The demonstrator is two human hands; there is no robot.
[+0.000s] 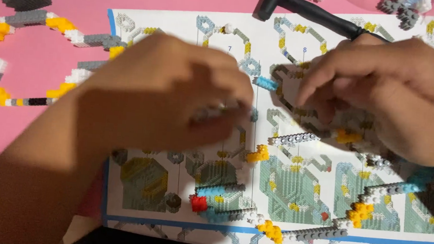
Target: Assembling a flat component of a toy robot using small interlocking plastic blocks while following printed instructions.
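**Micro-brick build, roughly midway by the look of it**

Left hand [172, 98] is blurry, fingers pinched on a small grey strip [212, 112]. Right hand [384, 94] curls over a white studded strip [294, 139] on the instruction sheet [183, 26]. Several curved chains [33, 25] sit finished; loose segments remain unjoined.

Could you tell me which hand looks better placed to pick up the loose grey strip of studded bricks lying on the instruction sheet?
The right hand, probably. The grey strip lies just below its fingers. The left hand is farther away, its fingers bunched as if pinching something, though blur hides what.
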